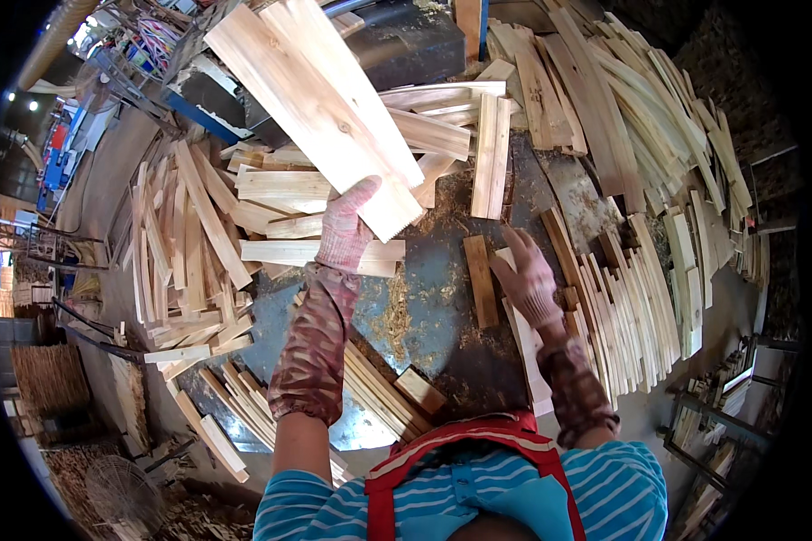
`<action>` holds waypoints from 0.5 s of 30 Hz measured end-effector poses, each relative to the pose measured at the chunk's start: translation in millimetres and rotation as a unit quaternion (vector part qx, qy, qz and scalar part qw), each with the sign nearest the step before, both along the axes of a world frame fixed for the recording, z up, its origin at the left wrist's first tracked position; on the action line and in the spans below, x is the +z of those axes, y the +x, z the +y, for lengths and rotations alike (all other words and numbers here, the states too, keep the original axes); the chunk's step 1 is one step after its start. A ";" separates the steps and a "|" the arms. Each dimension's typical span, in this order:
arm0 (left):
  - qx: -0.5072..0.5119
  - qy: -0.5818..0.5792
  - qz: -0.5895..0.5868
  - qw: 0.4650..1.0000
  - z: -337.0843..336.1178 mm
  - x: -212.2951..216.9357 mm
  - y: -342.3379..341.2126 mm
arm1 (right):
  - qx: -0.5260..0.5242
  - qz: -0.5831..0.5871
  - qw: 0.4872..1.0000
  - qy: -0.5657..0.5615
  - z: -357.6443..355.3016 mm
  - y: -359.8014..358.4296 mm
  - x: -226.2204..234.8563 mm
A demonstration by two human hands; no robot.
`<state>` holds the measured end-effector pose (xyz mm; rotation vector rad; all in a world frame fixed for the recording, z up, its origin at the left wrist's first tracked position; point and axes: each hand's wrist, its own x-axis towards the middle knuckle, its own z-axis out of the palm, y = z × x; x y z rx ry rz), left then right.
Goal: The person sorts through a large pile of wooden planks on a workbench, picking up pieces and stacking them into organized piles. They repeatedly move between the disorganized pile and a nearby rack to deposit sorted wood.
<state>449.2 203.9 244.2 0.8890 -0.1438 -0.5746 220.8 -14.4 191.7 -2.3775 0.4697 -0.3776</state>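
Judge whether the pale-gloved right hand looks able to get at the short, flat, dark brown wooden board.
Probably yes: the right hand is just beside the dark brown board, and nothing seems to lie on it, though whether the hand holds anything is unclear.

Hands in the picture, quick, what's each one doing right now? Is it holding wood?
Left hand: closed, holding the wide pale board.
Right hand: open, holding nothing I can see, near the narrow brown board.
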 end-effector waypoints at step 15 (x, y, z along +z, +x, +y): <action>-0.107 0.027 0.091 0.990 -38.7 -28.0 -199.2 | -0.046 0.004 0.995 0.093 55.4 21.9 99.1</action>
